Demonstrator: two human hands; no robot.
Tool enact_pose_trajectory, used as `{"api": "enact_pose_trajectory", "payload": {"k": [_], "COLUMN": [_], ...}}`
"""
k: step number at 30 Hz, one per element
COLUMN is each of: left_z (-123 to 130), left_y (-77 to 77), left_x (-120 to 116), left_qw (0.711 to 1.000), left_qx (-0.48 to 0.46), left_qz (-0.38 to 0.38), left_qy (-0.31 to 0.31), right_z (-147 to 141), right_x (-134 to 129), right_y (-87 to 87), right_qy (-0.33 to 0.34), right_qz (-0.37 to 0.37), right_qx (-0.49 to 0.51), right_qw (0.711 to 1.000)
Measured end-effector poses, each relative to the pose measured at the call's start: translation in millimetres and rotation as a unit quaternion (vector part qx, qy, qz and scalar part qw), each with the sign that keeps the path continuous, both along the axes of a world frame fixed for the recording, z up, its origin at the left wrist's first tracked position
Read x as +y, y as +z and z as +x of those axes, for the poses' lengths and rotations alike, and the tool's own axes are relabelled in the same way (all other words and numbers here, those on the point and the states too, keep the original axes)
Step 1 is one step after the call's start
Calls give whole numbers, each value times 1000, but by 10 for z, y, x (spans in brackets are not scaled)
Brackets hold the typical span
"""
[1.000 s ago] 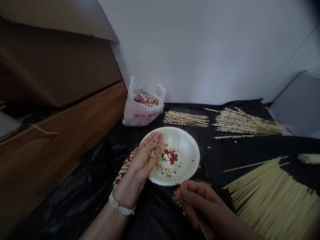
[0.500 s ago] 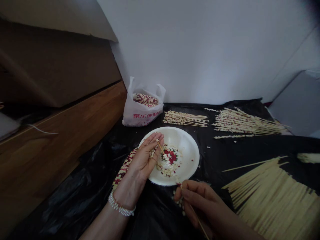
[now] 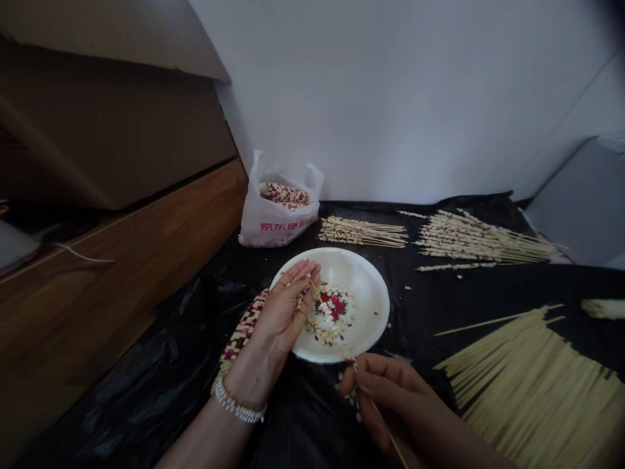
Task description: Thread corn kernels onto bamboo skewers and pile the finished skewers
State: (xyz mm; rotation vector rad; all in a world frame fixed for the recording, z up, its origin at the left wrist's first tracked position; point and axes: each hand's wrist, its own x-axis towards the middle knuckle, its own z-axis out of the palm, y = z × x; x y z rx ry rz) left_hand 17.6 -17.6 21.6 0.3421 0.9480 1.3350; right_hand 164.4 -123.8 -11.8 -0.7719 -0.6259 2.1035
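My left hand point(image 3: 288, 299) is cupped over the left part of a white bowl point(image 3: 371, 273), its fingers curled around pale corn kernels point(image 3: 299, 299). A short, thin wooden stick point(image 3: 314, 288) sticks out at its fingertips; its other end is hidden. Loose white and dark red kernels point(image 3: 329, 335) lie in the bowl, over a red and green pattern. Below the bowl's front rim, my right hand point(image 3: 385, 391) pinches a bamboo skewer point(image 3: 388, 430) that has a few kernels near its upper tip. Under my left wrist lies a red-and-cream corn cob point(image 3: 241, 332).
A white plastic bag point(image 3: 278, 225) of cobs stands behind the bowl. Kernel-threaded skewers lie in a small bundle point(image 3: 361, 232) and a larger pile point(image 3: 469, 241). Bare skewers point(image 3: 541, 384) fan out at right on black plastic sheeting point(image 3: 161, 365). A wooden board point(image 3: 122, 260) borders the left.
My left hand has turned slightly, its fingers curling a bit more over the kernels. My right hand and the skewer have barely moved.
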Motion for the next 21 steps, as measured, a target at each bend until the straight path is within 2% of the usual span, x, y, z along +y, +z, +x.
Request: {"api": "enact_pose_trajectory", "payload": {"k": [6,10,15,21], "left_z": [36,4,-34,0], "left_y": [-5,8,13,18], "left_x": [-10,27,86,67], "left_qw": [1000,999,988,987], "left_qx": [-6,-48,-137,-144], "left_qz": [-9,-8,-63,-56], "left_qy": [-2,-26,-28,-36], "right_z": [-6,-1,14,26], "right_x": [9,2,8,14], "right_y": [-22,-15,-34,-37], "right_qy": [-4,6,-2,6], "right_qz": [-6,10,35,13], "right_qx": [14,-27,-82,-106], "right_qw": [1000,1000,996,994]}}
